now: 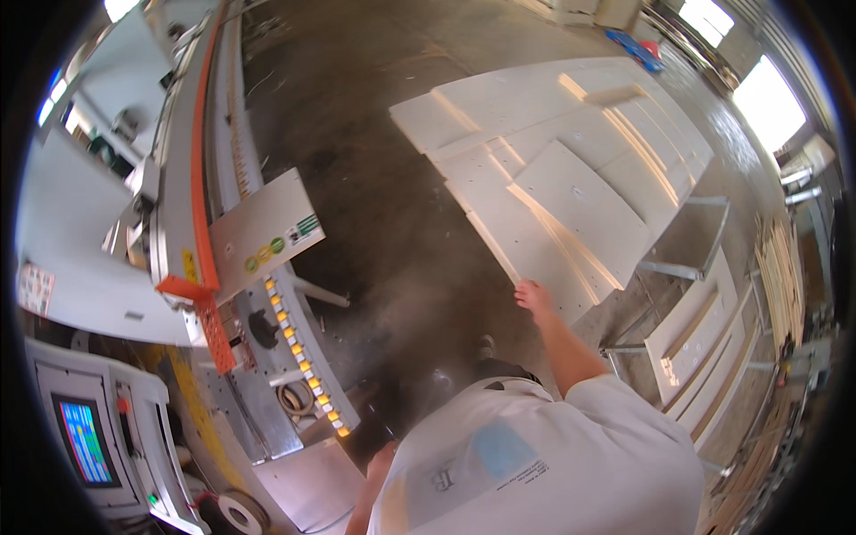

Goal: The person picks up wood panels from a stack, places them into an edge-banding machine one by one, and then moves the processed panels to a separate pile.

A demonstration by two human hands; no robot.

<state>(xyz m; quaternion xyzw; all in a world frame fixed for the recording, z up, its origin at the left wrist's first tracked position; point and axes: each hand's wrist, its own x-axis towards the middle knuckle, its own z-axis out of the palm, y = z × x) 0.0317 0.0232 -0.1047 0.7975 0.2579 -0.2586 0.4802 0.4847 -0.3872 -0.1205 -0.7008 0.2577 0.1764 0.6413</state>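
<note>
My right hand [535, 298] reaches out to the near edge of a stack of pale boards. Its curled fingers meet the end of a narrow pale strip [493, 245] that runs along the stack's left edge. My left hand [382, 458] hangs low by my side, close to a grey metal cover [314, 481] at the machine's near end; its fingers are too small and blurred to read. On the stack, a loose rectangular panel [584, 198] lies at an angle over wider white boards [508, 201], with several light-edged strips [571, 245] among them.
To the left stands a long machine with an orange guard rail [209, 169] and yellow rollers [297, 348]. A labelled board [267, 234] sits across its rollers. Its control screen [86, 441] is lit. At right, a metal rack [682, 267] stands near more boards [700, 334].
</note>
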